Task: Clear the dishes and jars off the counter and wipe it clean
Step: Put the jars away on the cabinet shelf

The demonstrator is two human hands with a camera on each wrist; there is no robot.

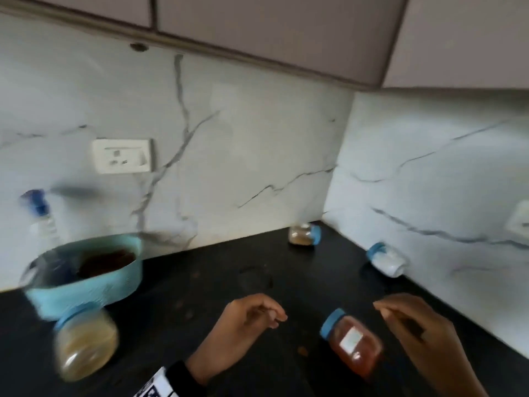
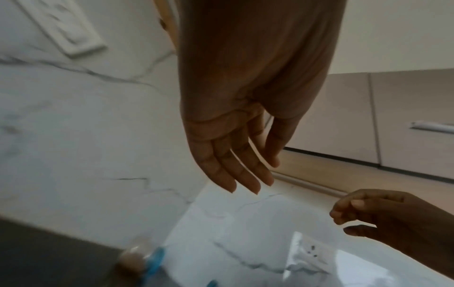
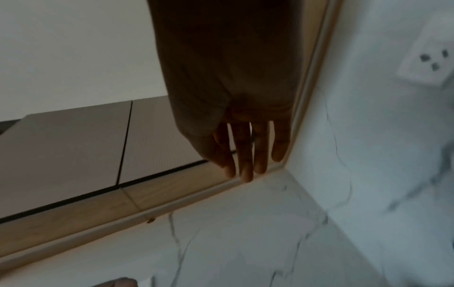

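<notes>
A jar of red-orange contents with a blue lid lies tilted on the black counter, between my two hands. My left hand hovers just left of it with loosely bent fingers and holds nothing; in the left wrist view its fingers hang relaxed. My right hand hovers to the jar's right, also empty, and its fingers are straight. A small brown-filled jar lies on its side in the back corner. A white jar lies against the right wall.
At the left stand a light blue tub with dark contents, a clear bottle with a blue cap and a jar of yellowish contents. Marble walls meet at the corner, with a socket on the left. Wall cabinets hang overhead.
</notes>
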